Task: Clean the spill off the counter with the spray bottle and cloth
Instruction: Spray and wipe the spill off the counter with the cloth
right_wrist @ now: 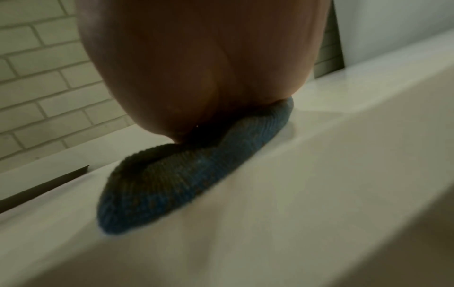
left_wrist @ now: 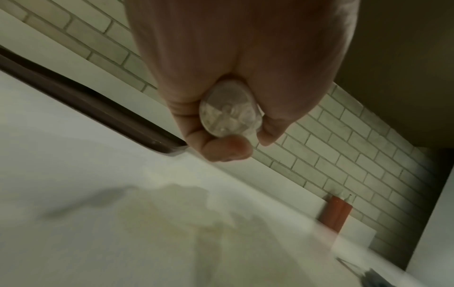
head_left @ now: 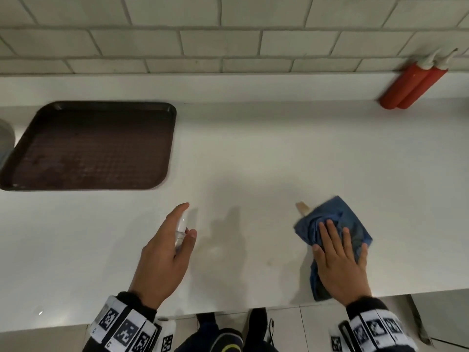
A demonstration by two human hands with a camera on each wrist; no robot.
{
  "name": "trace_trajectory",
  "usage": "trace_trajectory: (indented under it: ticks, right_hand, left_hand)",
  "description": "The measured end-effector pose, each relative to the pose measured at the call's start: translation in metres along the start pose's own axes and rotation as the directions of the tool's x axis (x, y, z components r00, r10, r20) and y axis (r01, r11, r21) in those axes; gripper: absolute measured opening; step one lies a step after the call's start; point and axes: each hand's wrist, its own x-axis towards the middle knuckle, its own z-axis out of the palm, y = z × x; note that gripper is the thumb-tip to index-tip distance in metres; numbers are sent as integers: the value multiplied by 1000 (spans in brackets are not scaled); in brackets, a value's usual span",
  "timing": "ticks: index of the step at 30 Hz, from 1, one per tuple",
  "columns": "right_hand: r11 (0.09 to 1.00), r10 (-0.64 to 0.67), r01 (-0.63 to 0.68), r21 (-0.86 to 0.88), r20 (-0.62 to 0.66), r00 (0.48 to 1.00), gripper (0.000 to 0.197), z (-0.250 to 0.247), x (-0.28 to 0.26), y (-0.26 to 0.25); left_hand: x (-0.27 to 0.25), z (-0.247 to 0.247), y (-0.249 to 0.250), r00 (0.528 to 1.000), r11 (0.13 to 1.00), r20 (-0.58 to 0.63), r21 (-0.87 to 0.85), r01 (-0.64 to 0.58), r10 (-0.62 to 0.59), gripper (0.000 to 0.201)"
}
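Note:
My left hand grips a small clear spray bottle above the white counter, index finger stretched over its top. The left wrist view looks up at the bottle's round base held in curled fingers. A faint wet, yellowish spill lies on the counter below it, seen in the head view as a pale smear. My right hand presses flat on a crumpled blue cloth near the counter's front edge. The cloth bulges out under the palm. A beige tag sticks out at its far-left corner.
A dark brown tray lies at the back left. Two red squeeze bottles stand against the tiled wall at the back right. The counter's front edge runs just behind my wrists, with floor tiles and shoes below.

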Motion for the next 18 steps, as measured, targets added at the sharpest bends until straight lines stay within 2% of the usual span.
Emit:
trace_trajectory:
  ticks: [4, 9, 15, 18]
  right_hand:
    - [999, -36, 36, -4, -25, 999, 60, 2, -41, 23]
    - [998, -55, 54, 18, 48, 997, 63, -5, -18, 14]
    - [988, -152, 154, 1, 154, 976, 77, -22, 37, -36]
    - [976, -217, 219, 5, 186, 958, 65, -22, 49, -81]
  left_hand:
    - [-16, 22, 16, 1000, 1000, 9, -15, 18, -18, 50]
    - [-34, 47, 32, 998, 998, -13, -23, 64, -64, 50]
    - [-59, 45, 35, 995, 996, -54, -12, 88, -88, 49]
    - [-68, 36, 25, 993, 996, -71, -6, 90, -90, 49]
